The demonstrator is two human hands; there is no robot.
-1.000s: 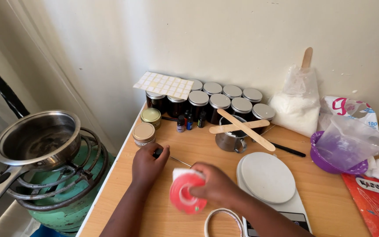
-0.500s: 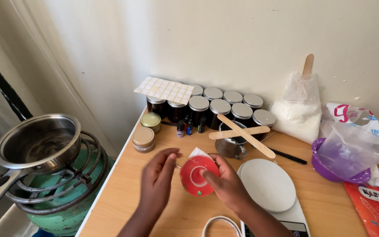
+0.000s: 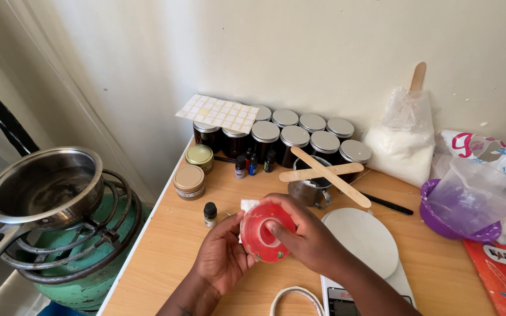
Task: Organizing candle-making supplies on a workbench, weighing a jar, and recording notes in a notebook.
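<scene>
Both my hands hold a red roll of tape [image 3: 263,243] above the wooden table [image 3: 165,246]. My right hand [image 3: 308,240] grips it from the right, with a finger in the roll's centre hole. My left hand [image 3: 221,257] supports it from the left and below. A small white piece [image 3: 246,206] shows behind the roll's top left edge. A tiny dark bottle with a black cap [image 3: 210,214] stands just left of my left hand.
Dark jars with silver lids [image 3: 300,137] line the wall under a sheet of labels [image 3: 218,113]. Two tins [image 3: 190,181], a metal cup with crossed wooden sticks [image 3: 317,175], a white scale [image 3: 367,243], plastic bags [image 3: 405,137], a purple bowl [image 3: 440,219]. A pot on a gas burner [image 3: 42,187] stands left.
My hands have lifted the red tape roll and turned it between them. The left hand left the table and came onto the roll. The view has shifted slightly.
</scene>
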